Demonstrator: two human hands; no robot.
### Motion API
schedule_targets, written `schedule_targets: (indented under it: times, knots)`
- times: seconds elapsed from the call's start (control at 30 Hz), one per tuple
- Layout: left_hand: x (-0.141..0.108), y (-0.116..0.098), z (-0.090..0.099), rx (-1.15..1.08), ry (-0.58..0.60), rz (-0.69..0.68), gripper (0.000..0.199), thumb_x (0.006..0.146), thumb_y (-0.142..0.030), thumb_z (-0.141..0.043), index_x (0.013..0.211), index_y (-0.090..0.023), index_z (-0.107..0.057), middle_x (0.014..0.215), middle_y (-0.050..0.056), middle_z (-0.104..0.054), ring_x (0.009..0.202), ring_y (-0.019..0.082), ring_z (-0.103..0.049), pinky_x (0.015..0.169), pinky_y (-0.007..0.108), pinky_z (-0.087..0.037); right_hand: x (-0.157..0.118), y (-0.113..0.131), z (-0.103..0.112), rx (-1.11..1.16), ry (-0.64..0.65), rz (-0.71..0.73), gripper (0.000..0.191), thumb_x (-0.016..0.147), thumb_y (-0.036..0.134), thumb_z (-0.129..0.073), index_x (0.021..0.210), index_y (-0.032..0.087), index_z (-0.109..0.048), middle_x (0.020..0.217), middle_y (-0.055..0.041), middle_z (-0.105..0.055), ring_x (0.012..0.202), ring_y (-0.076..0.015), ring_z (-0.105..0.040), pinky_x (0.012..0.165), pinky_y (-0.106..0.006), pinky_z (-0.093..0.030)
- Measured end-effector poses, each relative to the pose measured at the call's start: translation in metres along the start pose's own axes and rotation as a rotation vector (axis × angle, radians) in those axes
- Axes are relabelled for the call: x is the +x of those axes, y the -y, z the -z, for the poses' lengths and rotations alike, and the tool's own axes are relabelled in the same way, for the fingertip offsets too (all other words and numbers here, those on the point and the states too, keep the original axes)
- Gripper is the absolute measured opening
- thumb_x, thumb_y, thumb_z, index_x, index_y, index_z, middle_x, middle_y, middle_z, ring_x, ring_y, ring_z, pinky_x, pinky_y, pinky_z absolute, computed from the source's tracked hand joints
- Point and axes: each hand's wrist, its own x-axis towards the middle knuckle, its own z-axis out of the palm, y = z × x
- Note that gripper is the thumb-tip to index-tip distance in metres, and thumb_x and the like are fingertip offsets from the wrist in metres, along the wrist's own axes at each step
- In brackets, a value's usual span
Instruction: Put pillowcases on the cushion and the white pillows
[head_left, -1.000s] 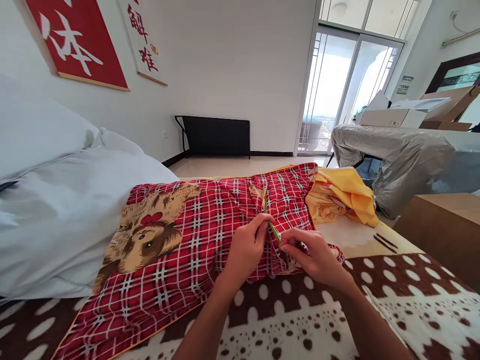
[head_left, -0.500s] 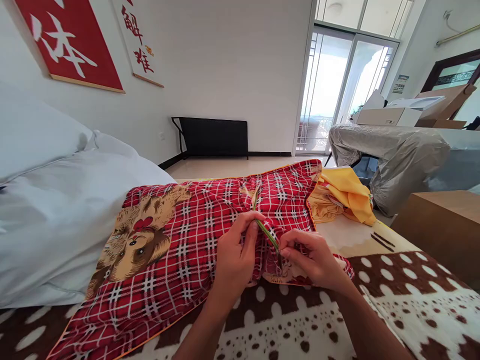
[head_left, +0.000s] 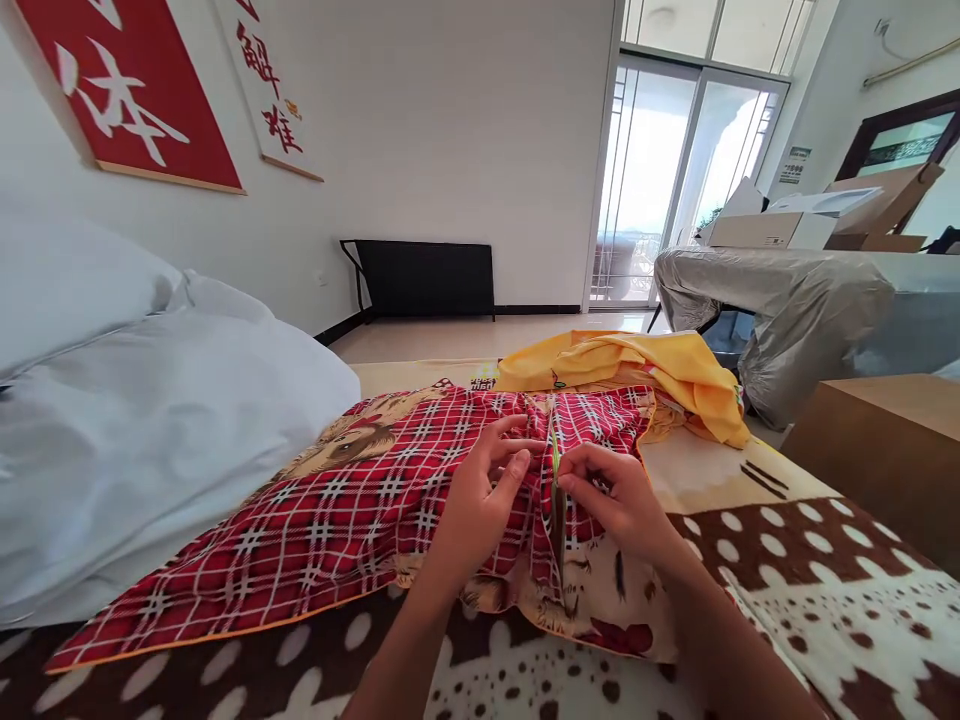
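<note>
A red plaid pillowcase (head_left: 322, 530) with a bear print lies loosely across the bed in front of me. A zipper (head_left: 557, 500) with a greenish-yellow edge runs through its right part, pointing away from me. My right hand (head_left: 611, 495) is closed in a pinch at the zipper; the pull itself is hidden by the fingertips. Just left of the zipper, my left hand (head_left: 484, 490) rests over the plaid cloth, its fingers apart and holding nothing.
White stuffed pillows (head_left: 187, 420) are heaped at the left. Yellow cloth (head_left: 637, 358) lies behind the pillowcase. A brown-and-white spotted blanket (head_left: 810, 590) covers the near bed. At right stands a cardboard box (head_left: 885, 450), with a plastic-covered table (head_left: 780, 280) beyond it.
My left hand has let go of the zipper edge and opened. The pillowcase has dropped flatter, uncovering more yellow cloth behind it. My right hand still pinches at the zipper.
</note>
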Motion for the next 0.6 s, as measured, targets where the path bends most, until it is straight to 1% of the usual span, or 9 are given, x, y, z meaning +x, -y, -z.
schedule_targets:
  times: [0.07, 0.1, 0.17, 0.2, 0.23, 0.3, 0.37, 0.47, 0.6]
  knots:
    - [-0.003, -0.004, 0.001, 0.071, -0.031, -0.030, 0.027, 0.089, -0.036, -0.051, 0.110, -0.021, -0.057, 0.097, 0.005, -0.066, 0.094, 0.019, -0.060, 0.083, 0.032, -0.045, 0.000, 0.001, -0.001, -0.001, -0.017, 0.006, 0.014, 0.087, 0.028, -0.055, 0.078, 0.017, -0.057, 0.062, 0.0028, -0.049, 0.056, -0.0096, -0.042, 0.054, -0.022, -0.035]
    - [-0.005, -0.006, 0.002, 0.111, -0.037, -0.033, 0.026, 0.089, -0.037, -0.050, 0.109, -0.021, -0.058, 0.091, 0.004, -0.065, 0.087, 0.018, -0.060, 0.077, 0.030, -0.045, 0.000, 0.001, -0.001, -0.005, -0.021, 0.011, 0.013, 0.087, 0.027, -0.055, 0.078, 0.017, -0.057, 0.062, 0.0027, -0.050, 0.056, -0.0095, -0.042, 0.054, -0.022, -0.035]
    - [-0.007, -0.009, 0.002, 0.168, -0.001, -0.015, 0.029, 0.091, -0.038, -0.048, 0.111, -0.022, -0.060, 0.079, 0.001, -0.062, 0.073, 0.015, -0.057, 0.069, 0.028, -0.044, -0.001, 0.002, -0.002, -0.022, -0.029, 0.019, 0.013, 0.087, 0.027, -0.056, 0.078, 0.017, -0.057, 0.063, 0.0024, -0.051, 0.057, -0.0095, -0.043, 0.055, -0.022, -0.035]
    - [-0.007, -0.010, 0.002, 0.173, 0.035, -0.004, 0.031, 0.091, -0.040, -0.046, 0.113, -0.023, -0.061, 0.077, 0.000, -0.062, 0.070, 0.015, -0.056, 0.068, 0.027, -0.044, -0.002, 0.001, -0.002, -0.032, -0.034, 0.021, 0.013, 0.087, 0.027, -0.056, 0.079, 0.017, -0.058, 0.063, 0.0023, -0.052, 0.057, -0.0095, -0.043, 0.055, -0.022, -0.036]
    - [-0.007, -0.010, 0.001, 0.159, 0.078, 0.002, 0.032, 0.092, -0.040, -0.045, 0.114, -0.023, -0.061, 0.080, 0.001, -0.063, 0.071, 0.015, -0.056, 0.069, 0.027, -0.044, -0.002, 0.001, -0.003, -0.042, -0.037, 0.022, 0.013, 0.087, 0.027, -0.056, 0.079, 0.017, -0.058, 0.063, 0.0022, -0.052, 0.057, -0.0096, -0.044, 0.055, -0.022, -0.036]
    - [-0.007, -0.010, -0.001, 0.089, 0.150, -0.008, 0.032, 0.093, -0.039, -0.043, 0.110, -0.023, -0.064, 0.092, 0.002, -0.067, 0.082, 0.016, -0.059, 0.075, 0.027, -0.045, -0.003, -0.001, -0.003, -0.055, -0.034, 0.019, 0.014, 0.088, 0.029, -0.056, 0.080, 0.017, -0.058, 0.063, 0.0021, -0.052, 0.057, -0.0098, -0.044, 0.056, -0.023, -0.037]
    - [-0.006, -0.007, -0.005, 0.005, 0.188, -0.024, 0.030, 0.092, -0.036, -0.044, 0.105, -0.021, -0.067, 0.098, 0.003, -0.068, 0.090, 0.017, -0.060, 0.081, 0.027, -0.045, -0.004, -0.002, -0.004, -0.060, -0.026, 0.017, 0.015, 0.088, 0.029, -0.055, 0.081, 0.017, -0.059, 0.064, 0.0019, -0.052, 0.058, -0.0100, -0.044, 0.056, -0.023, -0.037]
    - [-0.004, -0.004, -0.010, -0.079, 0.180, -0.009, 0.027, 0.089, -0.035, -0.050, 0.099, -0.019, -0.069, 0.092, 0.004, -0.069, 0.085, 0.017, -0.060, 0.078, 0.028, -0.046, -0.005, -0.003, -0.006, -0.064, -0.026, 0.021, 0.014, 0.088, 0.028, -0.055, 0.081, 0.017, -0.059, 0.064, 0.0015, -0.053, 0.058, -0.0101, -0.046, 0.056, -0.022, -0.038]
    - [-0.005, -0.004, -0.012, -0.224, 0.138, 0.103, 0.023, 0.082, -0.035, -0.060, 0.088, -0.016, -0.071, 0.080, 0.004, -0.068, 0.075, 0.016, -0.059, 0.069, 0.027, -0.047, -0.006, -0.002, -0.007, -0.085, -0.021, 0.014, 0.015, 0.088, 0.029, -0.055, 0.080, 0.017, -0.059, 0.063, 0.0020, -0.052, 0.057, -0.0099, -0.045, 0.056, -0.022, -0.038]
